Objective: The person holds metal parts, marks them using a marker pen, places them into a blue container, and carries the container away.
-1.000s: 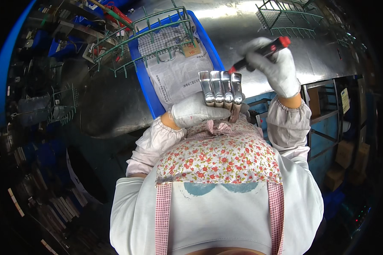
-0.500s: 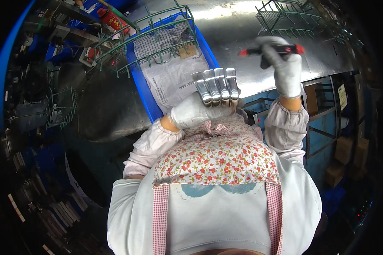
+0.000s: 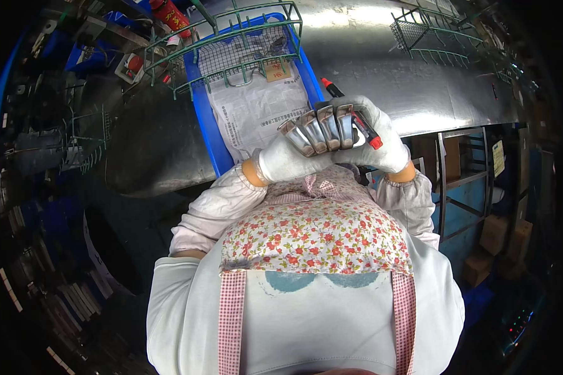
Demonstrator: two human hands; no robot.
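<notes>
My left hand [image 3: 288, 164], in a white glove, is closed around several shiny metal pieces [image 3: 325, 131]. They stand side by side in a fanned row with their wide, mirror-like ends up; what kind of pieces they are I cannot tell. Against the right end of that row rests my gloved right hand [image 3: 386, 142]. Its fingers are wrapped on a black marker pen [image 3: 366, 129] with red ends, slanting across the hand. Some fingertips are hidden behind the metal pieces and the marker.
A blue tray [image 3: 204, 128] lined with printed white paper [image 3: 259, 109] lies beyond my left hand on the metal table [image 3: 381, 72]. A green wire rack [image 3: 222, 40] stands over the tray. Another green rack [image 3: 428, 37] is at the far right. A red bottle [image 3: 169, 15] stands at the far left.
My right hand has come down and left with the marker, from above the table to the metal pieces. The pieces in my left hand now lean slightly differently.
</notes>
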